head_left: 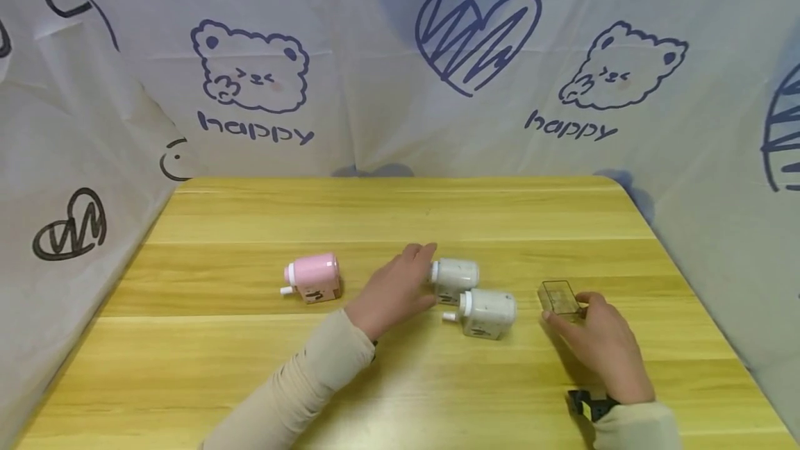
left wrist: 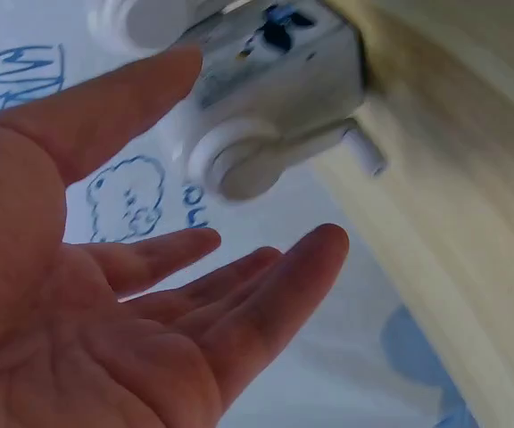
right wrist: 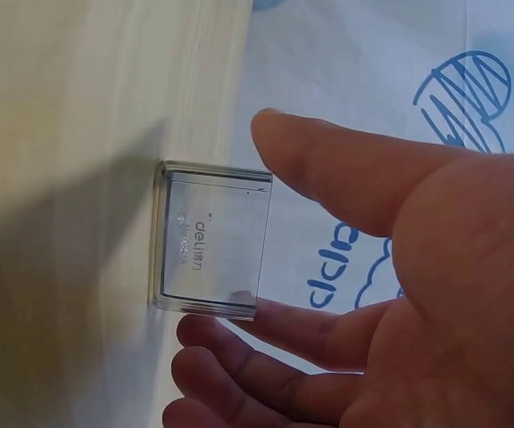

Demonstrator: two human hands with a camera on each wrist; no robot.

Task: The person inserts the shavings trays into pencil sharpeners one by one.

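prob. a screened-off booth: wood-grain table (head_left: 375,210) w/ doodled white sheets (head_left: 375,75) behind & at sides

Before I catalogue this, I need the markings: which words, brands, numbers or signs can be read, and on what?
"happy": backdrop cloth, twice.
"deli": clear box; characters beside it and smaller line too blurred.
Pink sharpener, front pale sharpener, rear pale sharpener: dark marks, too small to read.

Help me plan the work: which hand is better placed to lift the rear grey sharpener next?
Probably the left hand: it is right beside the rear grey sharpener, while the right hand is farther off, at the clear container.
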